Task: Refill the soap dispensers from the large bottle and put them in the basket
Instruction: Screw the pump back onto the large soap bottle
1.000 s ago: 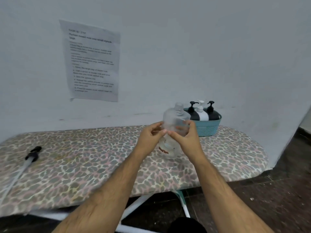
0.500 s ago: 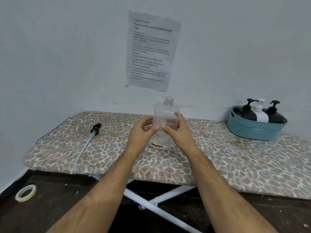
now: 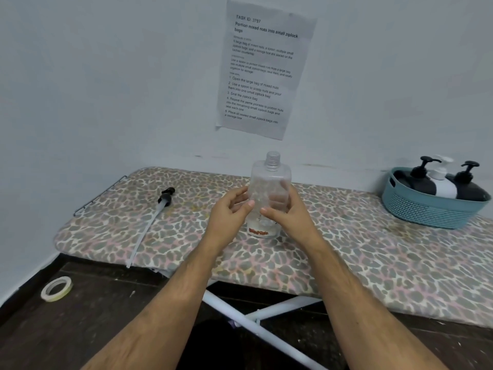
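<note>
Leopard-print cloth covers the ironing board (image 3: 346,252) that stands against a pale wall, where a printed sheet (image 3: 262,68) is taped up above the fingers. Both hands hold a clear, uncapped bottle (image 3: 270,182) upright with its base on or just over the board: the left hand (image 3: 229,217) curls round its left side and the right hand (image 3: 289,214) round its right side, fingers (image 3: 277,212) clamped on the plastic. Left of the fingers, well apart, lies a black pump head with its long tube (image 3: 160,206). Far to their right sits a teal basket (image 3: 426,209) holding three pump dispensers (image 3: 442,185), two black and one white. On the dark floor, lower left, lies a roll of tape (image 3: 56,288).
</note>
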`<state>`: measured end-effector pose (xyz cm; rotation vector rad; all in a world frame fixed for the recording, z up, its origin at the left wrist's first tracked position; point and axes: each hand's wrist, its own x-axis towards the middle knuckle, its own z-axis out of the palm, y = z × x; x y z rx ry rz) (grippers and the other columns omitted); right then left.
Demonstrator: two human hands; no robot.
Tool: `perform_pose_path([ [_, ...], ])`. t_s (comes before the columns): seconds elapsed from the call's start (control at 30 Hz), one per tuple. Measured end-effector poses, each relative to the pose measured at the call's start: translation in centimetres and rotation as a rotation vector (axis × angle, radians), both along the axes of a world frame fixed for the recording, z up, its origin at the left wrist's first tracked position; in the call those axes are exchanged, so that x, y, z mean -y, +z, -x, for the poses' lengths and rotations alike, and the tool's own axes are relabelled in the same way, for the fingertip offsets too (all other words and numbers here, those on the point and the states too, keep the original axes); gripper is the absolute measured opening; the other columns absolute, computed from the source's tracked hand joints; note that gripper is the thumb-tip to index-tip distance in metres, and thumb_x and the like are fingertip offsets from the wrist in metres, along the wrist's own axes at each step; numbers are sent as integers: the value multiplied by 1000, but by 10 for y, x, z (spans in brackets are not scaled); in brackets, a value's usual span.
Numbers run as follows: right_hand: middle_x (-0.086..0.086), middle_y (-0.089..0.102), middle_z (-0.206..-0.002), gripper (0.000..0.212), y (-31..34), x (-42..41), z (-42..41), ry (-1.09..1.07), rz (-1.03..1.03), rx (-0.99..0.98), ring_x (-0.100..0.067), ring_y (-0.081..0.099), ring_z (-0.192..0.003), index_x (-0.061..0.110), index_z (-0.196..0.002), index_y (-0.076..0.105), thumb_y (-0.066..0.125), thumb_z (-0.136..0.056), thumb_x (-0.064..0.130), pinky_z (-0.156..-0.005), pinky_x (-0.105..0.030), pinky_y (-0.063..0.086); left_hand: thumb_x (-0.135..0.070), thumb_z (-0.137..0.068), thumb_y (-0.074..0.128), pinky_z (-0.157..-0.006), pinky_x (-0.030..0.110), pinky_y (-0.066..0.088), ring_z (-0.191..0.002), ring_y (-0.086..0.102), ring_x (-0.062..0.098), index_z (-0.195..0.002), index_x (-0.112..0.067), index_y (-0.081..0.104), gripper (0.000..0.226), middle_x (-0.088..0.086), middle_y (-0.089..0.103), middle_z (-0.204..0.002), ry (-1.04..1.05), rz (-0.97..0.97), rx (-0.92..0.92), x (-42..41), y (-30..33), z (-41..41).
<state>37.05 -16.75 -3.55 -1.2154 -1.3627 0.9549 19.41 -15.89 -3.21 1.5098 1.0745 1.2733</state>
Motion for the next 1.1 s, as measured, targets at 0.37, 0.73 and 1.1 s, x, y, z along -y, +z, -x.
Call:
perform_pose_path([
  [0.37, 1, 56, -139, 116, -16, 11, 4, -67, -5, -69, -14, 56, -123, 30, -149, 31, 75, -53, 78, -103, -42, 47, -39, -93, 64, -83, 30, 54, -94, 63, 9, -128, -19, 63, 41, -4, 69, -112, 524, -61, -533, -32, 16, 89],
  [0.73, 21, 55, -126, 93, -25, 17, 13, -59, -25, -40, -3, 56, -116, 36, -145, 34, 81, -64, 43, -106, -38, 44, -56, -85, 67, -47, 24, 38, -63, 60, 14, -105, -12, 65, 48, -1, 63, -74, 673, 208, -1005, -85, 13, 144],
  [1.1, 21, 54, -123, 105, -24, 16, 12, -76, -16, -14, 0, 56, -112, 44, -144, 31, 84, -53, 48, -103, -36, 44, -45, -86, 70, -42, 24, 34, -52, 55, 10, -75, -17, 58, 33, -3, 61, -65, 700, 299, -957, -90, 6, 135],
])
